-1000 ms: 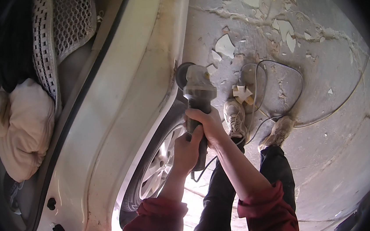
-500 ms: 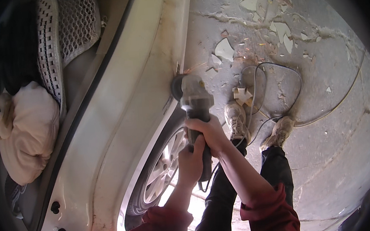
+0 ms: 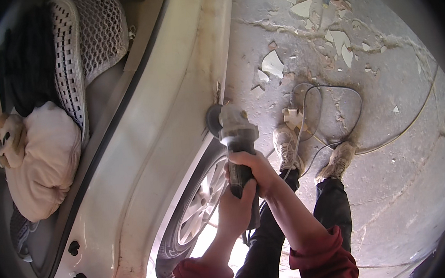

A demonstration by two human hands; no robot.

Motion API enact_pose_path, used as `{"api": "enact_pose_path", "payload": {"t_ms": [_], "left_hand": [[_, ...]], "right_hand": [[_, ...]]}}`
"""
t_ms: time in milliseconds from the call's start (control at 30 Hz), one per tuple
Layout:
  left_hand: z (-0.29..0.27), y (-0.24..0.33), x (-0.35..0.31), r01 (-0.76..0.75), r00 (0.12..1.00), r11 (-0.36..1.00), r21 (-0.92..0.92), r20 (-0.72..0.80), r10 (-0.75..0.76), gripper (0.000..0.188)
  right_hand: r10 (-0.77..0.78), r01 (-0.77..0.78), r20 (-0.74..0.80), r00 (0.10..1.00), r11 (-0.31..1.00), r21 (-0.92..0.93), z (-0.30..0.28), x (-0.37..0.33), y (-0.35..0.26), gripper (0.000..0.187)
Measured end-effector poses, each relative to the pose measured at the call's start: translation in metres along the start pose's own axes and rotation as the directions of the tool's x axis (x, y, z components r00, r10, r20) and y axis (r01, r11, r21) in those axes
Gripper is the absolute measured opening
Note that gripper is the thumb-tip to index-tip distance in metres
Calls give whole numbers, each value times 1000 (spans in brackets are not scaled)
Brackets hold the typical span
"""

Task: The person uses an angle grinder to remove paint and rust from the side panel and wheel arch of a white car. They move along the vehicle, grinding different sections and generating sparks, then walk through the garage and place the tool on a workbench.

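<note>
Both hands grip an angle grinder with a dark body and a greyish head. My left hand wraps its lower handle, thumb along the side. My right hand closes round the body just below the head. The grinder's dark round disc faces the lower edge of a white car body, close beside a worn, rusty spot. Whether the disc touches the metal I cannot tell. Below the grinder, a car wheel with a silver rim is partly hidden by my left arm.
A grey cable loops over the concrete floor by my shoes. Broken white shards lie scattered farther off. Through the car's opening are a mesh seat cover and a pale cushion with a plush head.
Orange sparks flew from the disc before; none show now. The grinder and both hands sit slightly nearer to me, and the view has shifted a little.
</note>
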State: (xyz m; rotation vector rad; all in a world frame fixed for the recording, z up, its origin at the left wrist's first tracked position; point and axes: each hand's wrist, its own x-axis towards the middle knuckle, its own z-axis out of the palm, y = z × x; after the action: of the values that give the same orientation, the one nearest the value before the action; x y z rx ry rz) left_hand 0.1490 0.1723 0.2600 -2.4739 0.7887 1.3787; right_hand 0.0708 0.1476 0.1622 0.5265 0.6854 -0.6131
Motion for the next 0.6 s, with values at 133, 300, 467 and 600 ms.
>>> {"api": "enact_pose_path", "payload": {"t_ms": [133,300,467,600], "left_hand": [[-3,8,0,-91,995,996,23,-27,91,51],[4,13,0,-71,997,997,-7,-31,71,52],[7,4,-12,-91,994,996,9,-55,91,54],[6,1,-3,-63,998,998,1,-5,63,56]], "right_hand": [[-42,38,107,993,999,39,-3,8,-3,34],[-54,48,95,994,997,58,-7,9,-5,33],[-18,9,132,991,997,71,-12,2,5,31],[-44,34,119,992,995,90,-17,12,3,33]]}}
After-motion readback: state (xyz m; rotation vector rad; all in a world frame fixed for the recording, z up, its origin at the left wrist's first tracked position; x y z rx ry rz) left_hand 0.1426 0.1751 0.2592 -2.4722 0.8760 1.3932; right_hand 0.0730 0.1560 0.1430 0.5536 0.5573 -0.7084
